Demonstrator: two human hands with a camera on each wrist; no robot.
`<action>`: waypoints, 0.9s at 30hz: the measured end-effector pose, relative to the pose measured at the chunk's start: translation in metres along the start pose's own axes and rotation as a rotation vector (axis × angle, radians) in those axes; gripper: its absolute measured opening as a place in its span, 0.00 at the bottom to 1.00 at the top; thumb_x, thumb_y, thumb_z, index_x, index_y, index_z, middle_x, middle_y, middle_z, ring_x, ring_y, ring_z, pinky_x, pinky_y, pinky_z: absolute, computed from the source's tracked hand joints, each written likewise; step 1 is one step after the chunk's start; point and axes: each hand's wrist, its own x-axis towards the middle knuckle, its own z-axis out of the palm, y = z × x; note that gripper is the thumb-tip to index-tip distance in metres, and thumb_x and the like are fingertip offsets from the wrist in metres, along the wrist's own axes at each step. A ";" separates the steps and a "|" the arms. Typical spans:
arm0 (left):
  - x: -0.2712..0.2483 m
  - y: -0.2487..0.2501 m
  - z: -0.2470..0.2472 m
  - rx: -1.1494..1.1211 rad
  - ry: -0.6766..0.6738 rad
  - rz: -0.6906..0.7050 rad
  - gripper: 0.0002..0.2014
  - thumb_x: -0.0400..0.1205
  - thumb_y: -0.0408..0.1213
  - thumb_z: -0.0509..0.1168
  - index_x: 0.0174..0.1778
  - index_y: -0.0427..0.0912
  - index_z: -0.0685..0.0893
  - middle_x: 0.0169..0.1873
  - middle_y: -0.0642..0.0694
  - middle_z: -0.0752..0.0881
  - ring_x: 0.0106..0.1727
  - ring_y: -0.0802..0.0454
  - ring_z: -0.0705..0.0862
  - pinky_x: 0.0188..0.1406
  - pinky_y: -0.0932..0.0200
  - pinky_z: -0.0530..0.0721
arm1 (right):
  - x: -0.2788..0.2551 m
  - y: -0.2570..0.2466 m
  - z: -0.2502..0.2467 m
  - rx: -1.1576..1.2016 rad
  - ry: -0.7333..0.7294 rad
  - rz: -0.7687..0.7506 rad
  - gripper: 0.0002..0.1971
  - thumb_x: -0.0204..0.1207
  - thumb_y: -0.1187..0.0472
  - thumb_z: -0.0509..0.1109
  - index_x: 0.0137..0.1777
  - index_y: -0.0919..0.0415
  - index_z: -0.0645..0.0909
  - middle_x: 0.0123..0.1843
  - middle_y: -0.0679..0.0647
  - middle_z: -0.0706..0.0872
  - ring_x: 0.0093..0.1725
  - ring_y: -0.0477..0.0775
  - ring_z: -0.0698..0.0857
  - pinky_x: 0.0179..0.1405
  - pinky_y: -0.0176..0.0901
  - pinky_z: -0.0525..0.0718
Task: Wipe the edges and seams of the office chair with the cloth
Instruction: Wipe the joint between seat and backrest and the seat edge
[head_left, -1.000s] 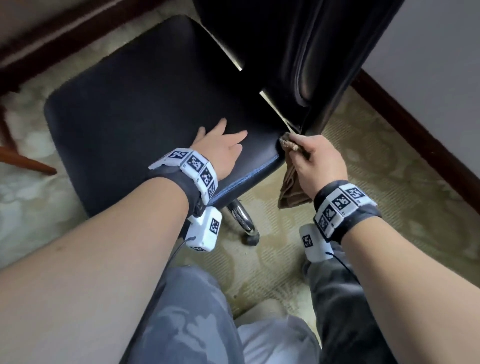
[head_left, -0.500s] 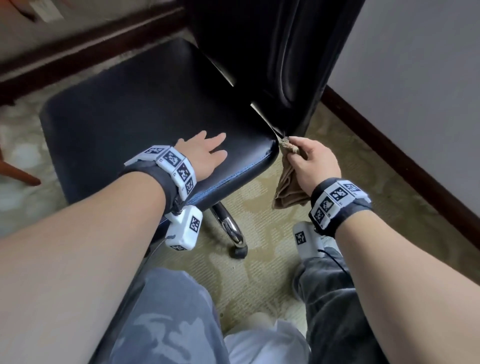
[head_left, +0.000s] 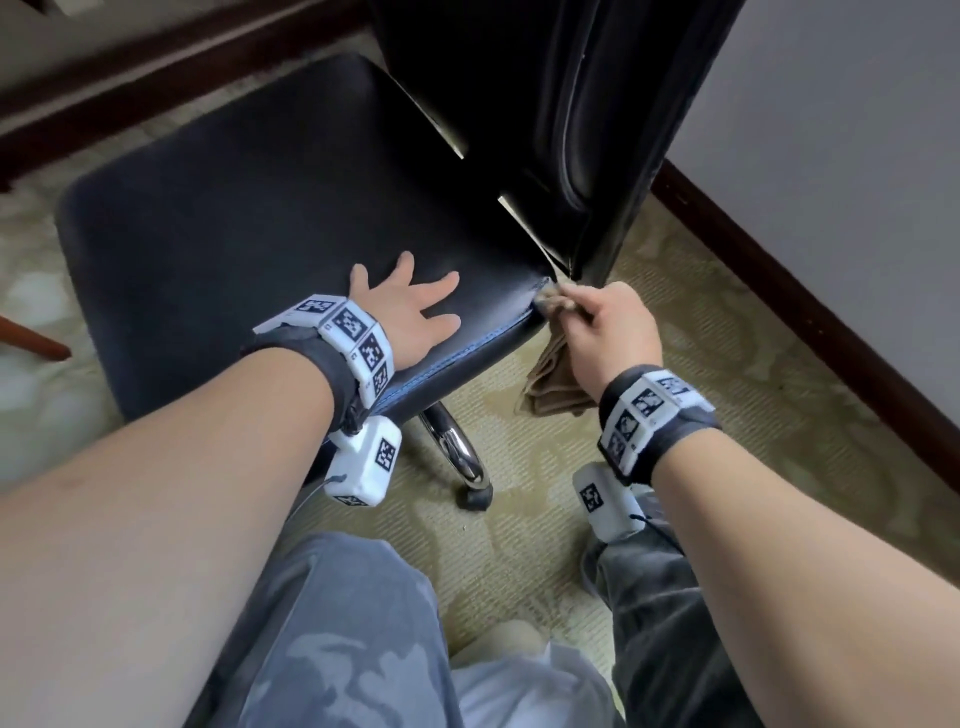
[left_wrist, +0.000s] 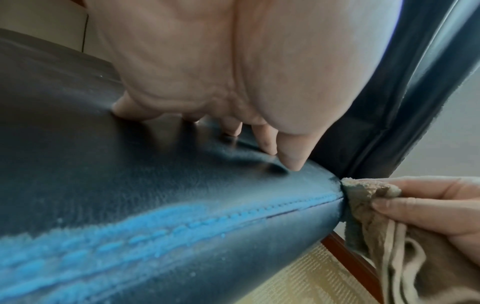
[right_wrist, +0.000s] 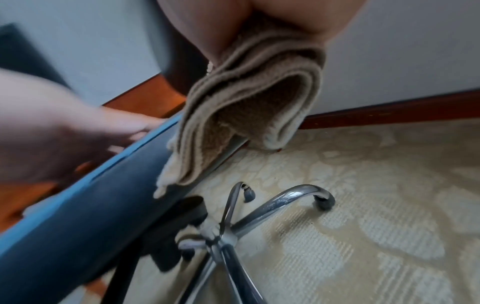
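A black leather office chair seat (head_left: 270, 218) with a stitched seam (left_wrist: 233, 214) along its near edge fills the middle of the head view, its backrest (head_left: 561, 104) upright at the right. My left hand (head_left: 410, 306) lies flat on the seat near the right corner, fingers spread and fingertips (left_wrist: 291, 160) touching the leather. My right hand (head_left: 608, 332) pinches a folded beige cloth (head_left: 550, 384) and presses its bunched tip (left_wrist: 363, 189) against the seat's rear right corner. The rest of the cloth (right_wrist: 244, 115) hangs below the hand beside the seat edge.
Chrome base legs (right_wrist: 280, 203) with casters (head_left: 472, 499) spread under the seat on patterned carpet (head_left: 727, 332). A grey wall (head_left: 841, 135) with dark wooden skirting (head_left: 810, 291) runs close on the right. My knees in grey trousers (head_left: 337, 639) are below.
My right hand has stayed at the seat's rear right corner, the cloth's tip now pressed on the corner seam. My left hand has slid slightly back along the seat and spread its fingers.
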 end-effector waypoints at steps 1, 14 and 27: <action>0.003 -0.003 0.003 -0.046 0.012 -0.007 0.29 0.92 0.55 0.52 0.88 0.76 0.53 0.93 0.56 0.40 0.90 0.28 0.34 0.84 0.30 0.64 | 0.003 0.003 -0.002 0.020 0.010 0.058 0.15 0.87 0.56 0.66 0.69 0.47 0.87 0.50 0.51 0.78 0.54 0.56 0.81 0.49 0.39 0.71; 0.014 -0.008 0.014 -0.143 0.013 -0.020 0.30 0.90 0.58 0.52 0.87 0.81 0.49 0.92 0.59 0.36 0.89 0.30 0.28 0.86 0.29 0.61 | 0.010 0.006 -0.001 0.027 0.008 -0.010 0.17 0.86 0.57 0.65 0.71 0.44 0.86 0.50 0.51 0.81 0.47 0.52 0.82 0.46 0.39 0.72; 0.011 0.001 0.010 -0.132 0.004 -0.098 0.26 0.93 0.42 0.48 0.88 0.67 0.60 0.92 0.51 0.35 0.87 0.21 0.31 0.86 0.25 0.54 | -0.016 -0.009 0.014 0.077 -0.092 -0.104 0.16 0.86 0.56 0.67 0.70 0.42 0.86 0.53 0.47 0.83 0.50 0.50 0.82 0.50 0.40 0.76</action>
